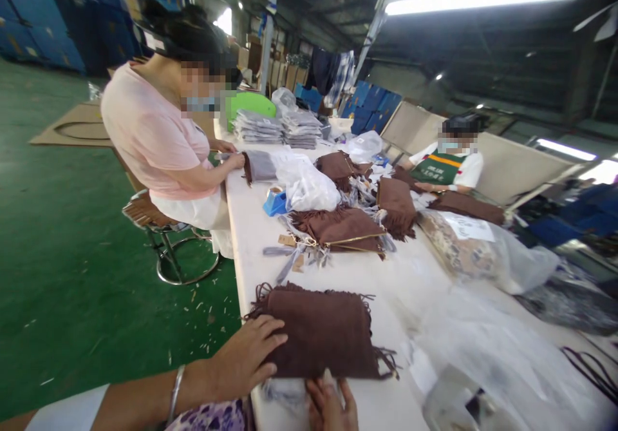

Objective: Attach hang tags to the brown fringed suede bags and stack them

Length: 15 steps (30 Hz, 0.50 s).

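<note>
A brown fringed bag (318,328) lies flat on the white table in front of me, its tassels spread at the left and right ends. My left hand (246,354), with a silver bangle on the wrist, rests on the bag's left side, fingers stretched out and apart. At the bag's near edge is my right hand (333,405), fingers apart and pointing up, fingertips touching or close to that edge; its lower part is out of frame. Crumpled clear-grey plastic (284,392) shows beneath the near edge, between the hands.
More brown fringed bags (342,228) with gold zips and tags lie beyond. A blue tape dispenser (275,202) stands beside white plastic (309,183). Co-workers sit at left (159,128) and far right (444,160). Clear plastic bags (502,354) cover the right side.
</note>
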### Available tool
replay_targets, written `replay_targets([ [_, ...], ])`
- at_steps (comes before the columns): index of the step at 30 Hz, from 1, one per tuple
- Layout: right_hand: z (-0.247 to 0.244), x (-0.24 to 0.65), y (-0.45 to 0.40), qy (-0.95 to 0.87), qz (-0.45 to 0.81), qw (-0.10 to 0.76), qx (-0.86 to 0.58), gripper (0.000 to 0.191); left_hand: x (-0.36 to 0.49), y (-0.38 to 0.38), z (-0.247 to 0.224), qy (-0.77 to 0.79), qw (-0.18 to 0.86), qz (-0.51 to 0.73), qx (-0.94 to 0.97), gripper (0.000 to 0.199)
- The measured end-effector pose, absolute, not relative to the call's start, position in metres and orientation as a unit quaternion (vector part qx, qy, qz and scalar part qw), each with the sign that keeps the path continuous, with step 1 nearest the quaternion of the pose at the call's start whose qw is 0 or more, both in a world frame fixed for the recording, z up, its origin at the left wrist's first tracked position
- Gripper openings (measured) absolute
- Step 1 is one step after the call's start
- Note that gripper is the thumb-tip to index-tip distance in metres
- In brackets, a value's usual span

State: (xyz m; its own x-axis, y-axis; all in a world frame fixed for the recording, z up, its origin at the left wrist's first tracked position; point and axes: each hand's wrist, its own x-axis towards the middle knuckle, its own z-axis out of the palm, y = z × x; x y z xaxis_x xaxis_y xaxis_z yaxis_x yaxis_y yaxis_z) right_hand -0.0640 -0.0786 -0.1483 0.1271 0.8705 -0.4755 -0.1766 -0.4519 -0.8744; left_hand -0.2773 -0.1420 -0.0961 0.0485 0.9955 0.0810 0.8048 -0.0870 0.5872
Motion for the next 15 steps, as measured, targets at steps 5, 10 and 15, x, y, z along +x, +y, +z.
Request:
replay_targets([
  [5, -0.134, -0.079, -0.065, -0.347, 0.609, 0.411, -0.583, 0.061, -0.258, -0.138, -0.103, 0.634, 0.210, 0.250, 0.701, 0.048],
  [10, -0.133, -0.067, -0.055, -0.377, 0.615, 0.401, -0.564, 0.056, -0.261, -0.138, -0.102, 0.591, 0.254, 0.300, 0.704, 0.042],
  [15, -0.129, -0.050, -0.059, -0.278, 0.671, 0.379, -0.573, 0.058, -0.284, -0.124, -0.087, 0.652, 0.313, 0.408, 0.557, 0.026],
])
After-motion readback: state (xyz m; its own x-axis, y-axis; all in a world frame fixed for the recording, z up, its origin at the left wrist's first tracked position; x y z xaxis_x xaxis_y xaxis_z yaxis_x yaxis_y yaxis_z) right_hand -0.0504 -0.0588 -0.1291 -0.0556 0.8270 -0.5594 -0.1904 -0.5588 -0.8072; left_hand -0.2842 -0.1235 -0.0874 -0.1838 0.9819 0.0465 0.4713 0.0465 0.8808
